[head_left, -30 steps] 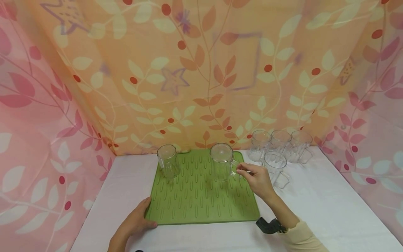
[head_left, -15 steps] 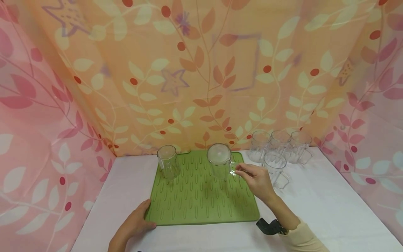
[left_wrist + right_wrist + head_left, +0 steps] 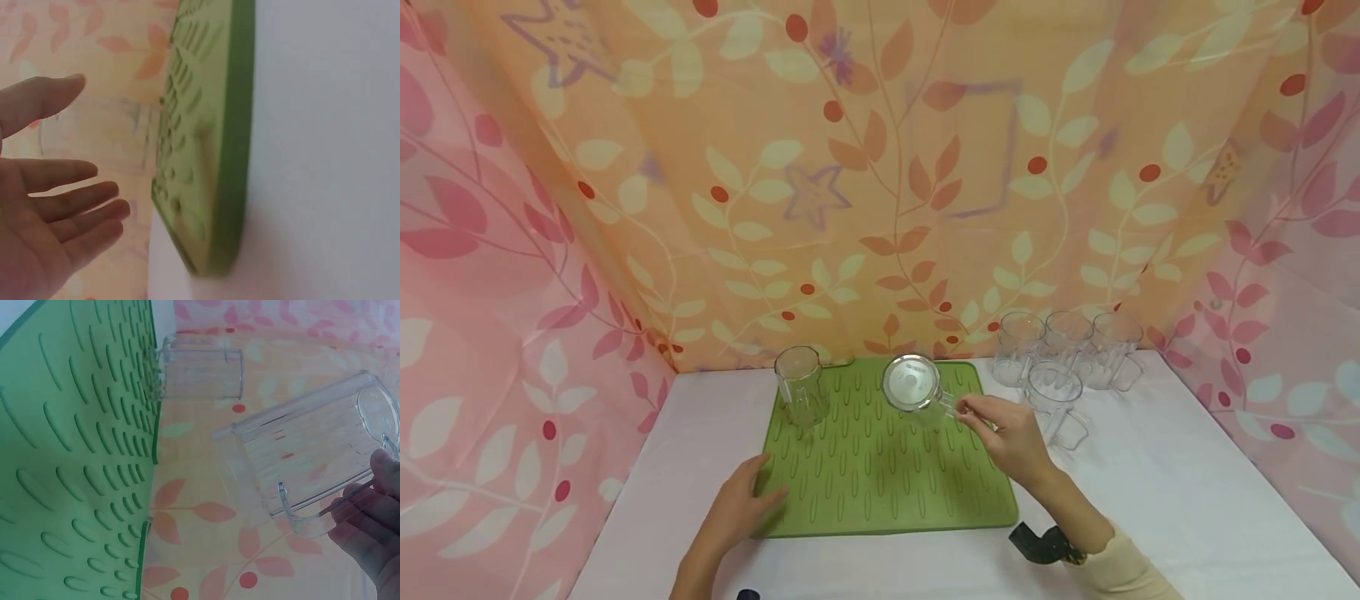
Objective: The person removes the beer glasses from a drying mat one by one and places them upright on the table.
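Observation:
My right hand point(image 3: 1011, 442) grips the handle of a clear glass mug point(image 3: 912, 383) over the back half of a green ridged mat point(image 3: 880, 492). The mug is tilted bottom-up, its round base facing the head camera. In the right wrist view its open end leans toward the mat, and a gap shows between them. Fingers and thumb of my left hand point(image 3: 735, 508) are spread at the mat's front left corner, holding nothing. The left wrist view shows that hand point(image 3: 37, 212) beside the mat's edge. Another clear mug point(image 3: 801, 392) stands on the mat's back left.
Several clear mugs point(image 3: 1021, 346) stand grouped on the white tabletop point(image 3: 1180, 483) right of the mat, one nearer mug point(image 3: 1054, 396) close behind my right hand. Patterned cloth point(image 3: 895, 208) closes off the back and both sides.
The held mug has come slightly left and tipped so its base turns toward the head camera. My left hand has left the mat's edge, shifting right and up with its fingers spreading.

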The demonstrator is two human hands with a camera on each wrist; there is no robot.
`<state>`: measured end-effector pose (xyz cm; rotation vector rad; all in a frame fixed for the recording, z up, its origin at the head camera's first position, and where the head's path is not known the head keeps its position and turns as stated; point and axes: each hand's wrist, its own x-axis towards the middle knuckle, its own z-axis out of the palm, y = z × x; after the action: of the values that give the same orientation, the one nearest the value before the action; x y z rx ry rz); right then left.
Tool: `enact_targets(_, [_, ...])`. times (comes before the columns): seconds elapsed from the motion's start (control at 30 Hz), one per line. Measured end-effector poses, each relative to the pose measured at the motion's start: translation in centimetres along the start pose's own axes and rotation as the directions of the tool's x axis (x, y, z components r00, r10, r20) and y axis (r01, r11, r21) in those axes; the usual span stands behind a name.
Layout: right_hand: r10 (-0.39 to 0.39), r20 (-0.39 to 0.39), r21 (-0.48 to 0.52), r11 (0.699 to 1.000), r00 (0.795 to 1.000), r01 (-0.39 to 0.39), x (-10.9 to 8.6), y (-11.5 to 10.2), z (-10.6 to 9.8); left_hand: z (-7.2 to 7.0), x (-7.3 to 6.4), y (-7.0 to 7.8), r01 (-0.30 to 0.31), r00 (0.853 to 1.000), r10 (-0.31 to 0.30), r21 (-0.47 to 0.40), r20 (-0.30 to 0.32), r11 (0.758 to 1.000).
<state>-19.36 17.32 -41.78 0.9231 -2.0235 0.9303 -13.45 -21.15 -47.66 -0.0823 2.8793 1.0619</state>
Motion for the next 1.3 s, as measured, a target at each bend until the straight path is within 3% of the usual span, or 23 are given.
enact_targets(0.2, [-0.094,-0.01,0.001,0.996,0.996,0.094,-0.1,-0.3,0.1,0.5,0.6,1.6,-0.037,0.999,0.033,-0.147,-0.035,0.988])
enact_targets(0.43, [-0.153,-0.02,-0.008,0.988,0.988,0.153,-0.1,-0.8,0.1,1.2,1.8,3.5,-0.095,0.995,0.085,-0.339,-0.042,0.936])
enact_targets(0.63, [-0.214,-0.004,-0.038,0.976,0.977,0.213,0.0,-1.1,0.1,0.4,2.4,5.1,-0.098,0.995,0.095,-0.418,-0.027,0.903])
enact_targets(1.0, [-0.395,-0.016,-0.112,0.914,0.919,0.391,0.2,-1.4,0.4,0.1,3.6,7.9,-0.123,0.988,0.152,-0.488,0.022,0.864])
enact_targets(1.3, [-0.49,0.02,-0.163,0.859,0.872,0.486,0.2,-1.7,0.8,0.6,4.9,9.6,-0.099,0.97,0.211,-0.589,0.125,0.802])
